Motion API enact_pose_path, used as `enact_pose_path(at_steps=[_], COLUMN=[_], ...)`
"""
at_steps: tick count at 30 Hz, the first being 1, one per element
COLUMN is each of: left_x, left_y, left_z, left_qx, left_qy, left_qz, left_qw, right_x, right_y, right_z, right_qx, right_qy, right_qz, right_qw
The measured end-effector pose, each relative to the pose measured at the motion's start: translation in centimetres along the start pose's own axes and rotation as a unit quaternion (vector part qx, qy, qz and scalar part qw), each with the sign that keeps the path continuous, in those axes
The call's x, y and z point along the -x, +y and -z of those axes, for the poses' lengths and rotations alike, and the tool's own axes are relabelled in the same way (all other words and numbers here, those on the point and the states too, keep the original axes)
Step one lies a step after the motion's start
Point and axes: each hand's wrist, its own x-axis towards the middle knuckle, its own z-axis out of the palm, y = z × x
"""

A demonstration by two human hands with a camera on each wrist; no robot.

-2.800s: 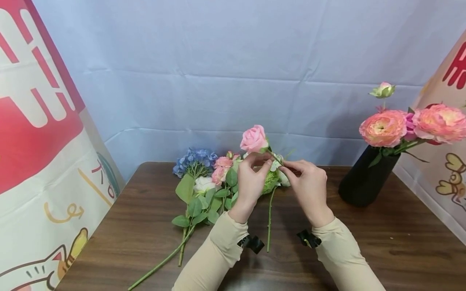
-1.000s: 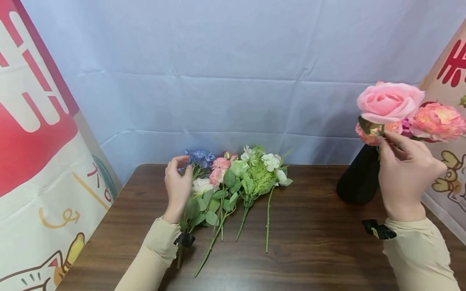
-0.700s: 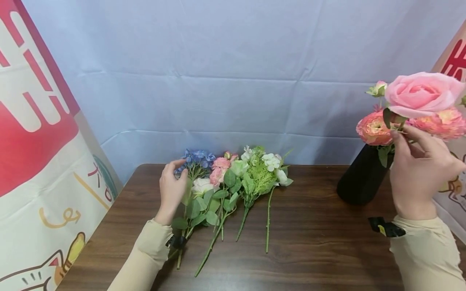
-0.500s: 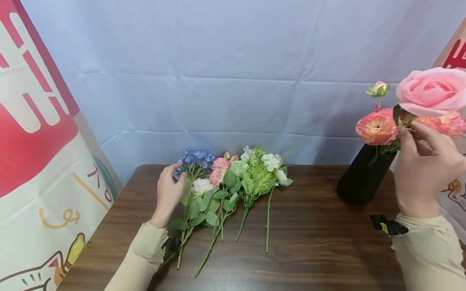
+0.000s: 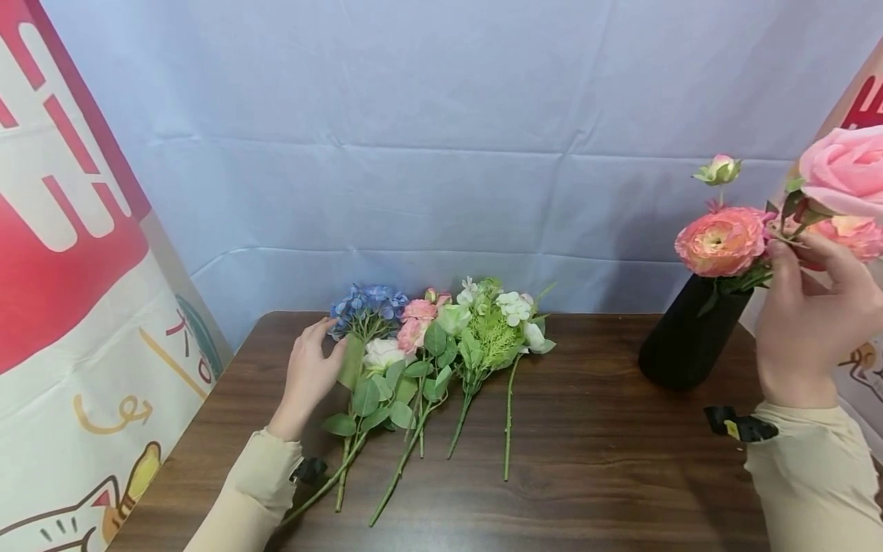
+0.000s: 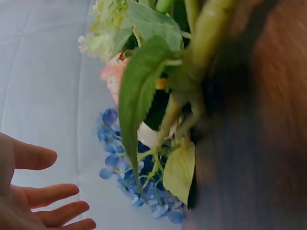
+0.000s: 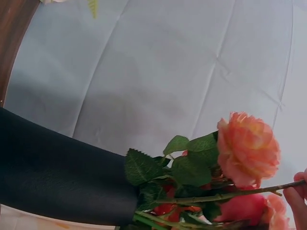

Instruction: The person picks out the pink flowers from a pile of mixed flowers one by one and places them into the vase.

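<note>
My right hand (image 5: 814, 322) pinches the stem of a pink rose (image 5: 847, 172) just under its bloom. In the right wrist view that thin stem (image 7: 225, 195) runs back toward the mouth of the black vase (image 7: 67, 177), among leaves; whether its end is inside, I cannot tell. Orange-pink ranunculus blooms (image 5: 720, 241) stand in the vase. On the left, my left hand (image 5: 306, 372) is beside the blue hydrangea (image 5: 372, 303) and a large leaf. Its fingers are relaxed and apart, holding nothing in the left wrist view.
A row of flowers lies on the wooden table (image 5: 586, 460): a white rose (image 5: 384, 353), pink blooms (image 5: 414, 322) and a green-and-white spray (image 5: 491, 337), stems pointing to the front. A pale blue cloth (image 5: 441, 138) hangs behind.
The pink rose went from both hands at mid-table to the vase in my right hand, then shifted farther right. My left hand let go of it and moved left, lower beside the hydrangea.
</note>
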Motion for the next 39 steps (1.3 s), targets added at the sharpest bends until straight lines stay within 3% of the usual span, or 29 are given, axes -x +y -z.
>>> enact_pose_path(at_steps=[9,20,25,31,39], left_x=[0.5,0.8,0.9,0.9,0.8], left_y=[-1.4,-2.8,-3.2,-3.3,-3.0], left_z=[0.8,1.5,2.0,2.3,2.5], left_qx=[-0.016,-0.040,-0.046,-0.045,-0.046], left_qy=[0.013,-0.004,0.003,0.012,0.016], left_qz=[-0.004,0.005,0.004,-0.001,0.007], left_qw=[0.9998,0.9992,0.9989,0.9989,0.9988], right_x=[0.0,0.3,0.2,0.1,-0.1], right_y=[1.3,2.6,2.8,3.1,3.7], right_z=[-0.1,-0.2,-0.3,-0.4,-0.5], right_qx=[0.033,0.058,0.073,0.067,0.056], right_qy=[0.004,0.007,0.005,0.008,0.032], right_qz=[-0.005,-0.009,-0.006,-0.031,-0.022], right_qw=[0.9994,0.9982,0.9973,0.9972,0.9977])
